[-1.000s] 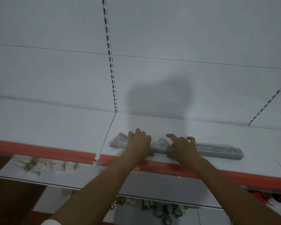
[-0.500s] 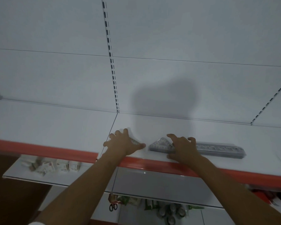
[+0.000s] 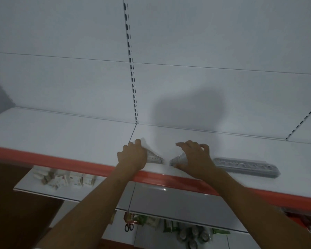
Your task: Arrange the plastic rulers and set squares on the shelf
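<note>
- Left hand [image 3: 132,156] rests on the left set square [image 3: 155,158], fingers curled over its far edge, so that grip is grasping it. The square lies flat just right of the seam between two shelf panels.
- Right hand [image 3: 194,159] covers the right set square [image 3: 176,159], fingers arched with tips down; can't tell if it is gripping or only pressing.
- A small gap of bare shelf lies between the two squares' facing corners.
- Ruler pack [image 3: 246,167] lies flat along the front edge, just right of the right hand, apart from the squares.
- All three sit near the orange front lip [image 3: 61,159]; open room behind them to the back wall.
- Shelf [image 3: 61,130] is white, with a slotted upright [image 3: 131,69] on the back panel.
- Lower shelf has small boxes [image 3: 65,179]; scissors [image 3: 128,227] hang below.
</note>
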Motion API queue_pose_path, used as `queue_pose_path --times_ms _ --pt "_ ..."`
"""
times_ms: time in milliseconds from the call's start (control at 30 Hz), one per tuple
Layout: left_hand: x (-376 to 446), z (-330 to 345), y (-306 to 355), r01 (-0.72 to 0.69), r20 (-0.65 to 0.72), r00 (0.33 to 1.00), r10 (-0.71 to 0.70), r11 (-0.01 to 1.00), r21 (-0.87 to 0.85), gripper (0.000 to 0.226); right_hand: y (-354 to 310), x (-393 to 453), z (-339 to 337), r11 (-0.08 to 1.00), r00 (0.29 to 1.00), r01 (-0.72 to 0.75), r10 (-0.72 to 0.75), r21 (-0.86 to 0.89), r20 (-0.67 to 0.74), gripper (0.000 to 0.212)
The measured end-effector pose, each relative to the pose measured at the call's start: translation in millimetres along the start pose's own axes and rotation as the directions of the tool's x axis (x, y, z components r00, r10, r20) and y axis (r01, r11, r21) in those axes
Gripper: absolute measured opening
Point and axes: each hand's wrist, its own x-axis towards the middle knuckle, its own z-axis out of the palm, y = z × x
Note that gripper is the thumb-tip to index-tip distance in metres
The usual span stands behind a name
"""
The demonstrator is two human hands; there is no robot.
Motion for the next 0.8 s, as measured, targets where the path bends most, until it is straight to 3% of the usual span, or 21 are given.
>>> queue_pose_path --times_ms 167,267,433,700,800 --pt "-2.1 -9.4 -23.8 0.039 0.082 0.996 -0.043 0.998 0.051 0.03 -50.5 31.4 19.9 0.999 0.992 0.033 -0.029 -0.03 0.121 0.056" --pt "-1.0 -6.2 -35.1 0.045 0.073 0.996 -0.051 0.996 0.076 0.025 -65.0 40.5 31.6 0.991 0.991 0.036 -0.018 -0.132 0.13 0.041" --pt "0.0 -0.3 -39.5 0.033 0.029 0.999 -0.035 0.997 0.071 0.015 -68.6 43.8 35.0 0.988 0.993 0.009 0.009 -0.156 0.116 0.018" --pt "6.0 -1.0 -41.8 -0.008 0.007 1.0 0.008 0.999 0.036 0.012 -76.2 47.6 36.2 0.986 0.986 -0.037 0.062 -0.163 0.152 0.024" --pt "4.6 -5.2 -41.9 -0.019 0.027 0.999 0.018 1.0 0.023 0.013 -76.0 46.8 34.4 0.991 0.985 -0.044 0.064 -0.124 0.161 0.036"
